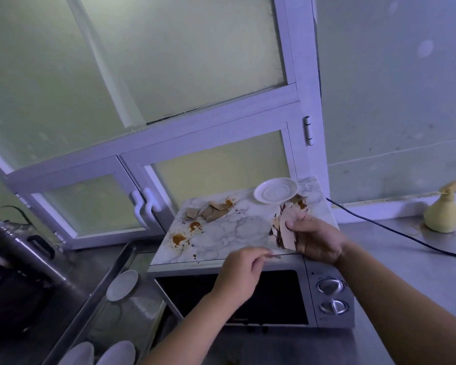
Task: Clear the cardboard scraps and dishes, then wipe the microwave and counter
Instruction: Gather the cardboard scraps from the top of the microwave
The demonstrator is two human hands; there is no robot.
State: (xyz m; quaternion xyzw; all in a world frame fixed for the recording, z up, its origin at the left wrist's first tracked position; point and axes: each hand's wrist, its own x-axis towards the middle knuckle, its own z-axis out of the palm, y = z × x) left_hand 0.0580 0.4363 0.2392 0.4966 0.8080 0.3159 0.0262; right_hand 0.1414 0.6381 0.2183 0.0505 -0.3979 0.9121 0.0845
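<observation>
Head view: my right hand (pixel 316 241) grips a sheaf of torn cardboard scraps (pixel 283 230), and my left hand (pixel 241 267) pinches a thin sliver (pixel 274 256). A loose pile (pixel 208 212) lies on the stained microwave top (pixel 242 233). Light, flimsy, likely greasy: I'd pinch edges and stack them flat.

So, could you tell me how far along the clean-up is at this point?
Early on. In hand: the right hand holds a stack of cardboard scraps and the left hand pinches a small piece. Left: a scrap pile and a white saucer sit on the microwave top, orange stains are unwiped. Nothing looks finished yet.
</observation>
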